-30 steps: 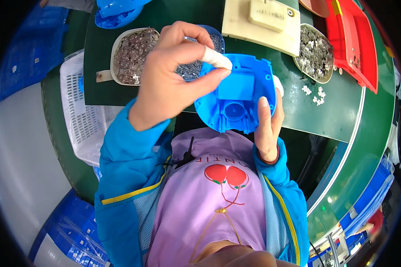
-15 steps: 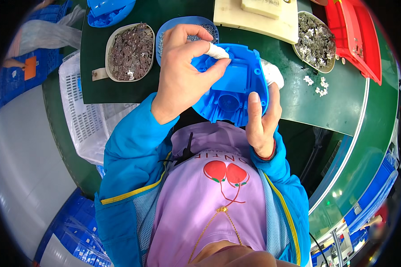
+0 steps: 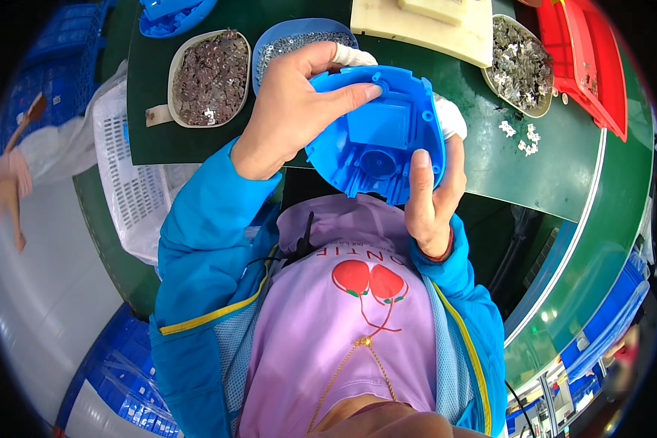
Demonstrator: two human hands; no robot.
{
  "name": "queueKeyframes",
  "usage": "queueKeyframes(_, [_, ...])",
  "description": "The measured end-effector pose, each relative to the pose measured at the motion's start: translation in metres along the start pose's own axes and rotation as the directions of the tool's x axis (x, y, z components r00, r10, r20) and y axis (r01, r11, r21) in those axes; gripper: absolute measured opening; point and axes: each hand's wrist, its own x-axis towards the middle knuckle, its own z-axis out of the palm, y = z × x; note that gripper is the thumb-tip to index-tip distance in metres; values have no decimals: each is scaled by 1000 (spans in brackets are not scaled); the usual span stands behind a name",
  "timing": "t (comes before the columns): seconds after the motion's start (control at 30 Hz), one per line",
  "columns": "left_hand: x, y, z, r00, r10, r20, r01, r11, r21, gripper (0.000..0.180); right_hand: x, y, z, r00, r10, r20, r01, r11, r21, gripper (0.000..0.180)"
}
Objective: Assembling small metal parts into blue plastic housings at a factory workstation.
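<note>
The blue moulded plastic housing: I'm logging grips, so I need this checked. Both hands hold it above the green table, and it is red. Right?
Not quite. The head view shows the moulded plastic housing is blue, not red. Both the left hand and the right hand do hold it above the green table.

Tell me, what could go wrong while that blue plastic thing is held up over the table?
The blue plastic shell is held up only by the left hand and right hand; if the grip slips, it might drop onto the bowl of small metal parts and scatter them. Loose white bits on the green mat could get swept off.
</note>
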Motion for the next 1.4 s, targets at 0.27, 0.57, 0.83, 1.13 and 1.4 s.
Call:
queueKeyframes(0.27, [-9, 12, 0, 1000, 3, -2, -3, 997, -82, 41, 11, -14, -12, 941, 338, 37, -332, 888, 318, 52])
queueKeyframes(0.57, [74, 37, -1, 970, 220, -101, -230, 968, -98, 48, 111, 0, -27, 980, -99, -176, 93, 995, -40, 36])
queueKeyframes(0.83, [119, 57, -11, 997, 76, 27, -79, 990, 117, 54, 144, -4, -39, 984, 118, -132, -132, 986, -98, 41])
queueKeyframes(1.13, [147, 50, -13, 996, 64, -54, -44, 948, 316, 55, 164, 11, -40, 987, 58, -147, -102, 946, -308, 42])
queueKeyframes(1.4, [126, 66, -17, 982, 61, -178, -21, 976, 218, 53, 169, 1, -56, 968, 35, -247, -66, 991, -119, 38])
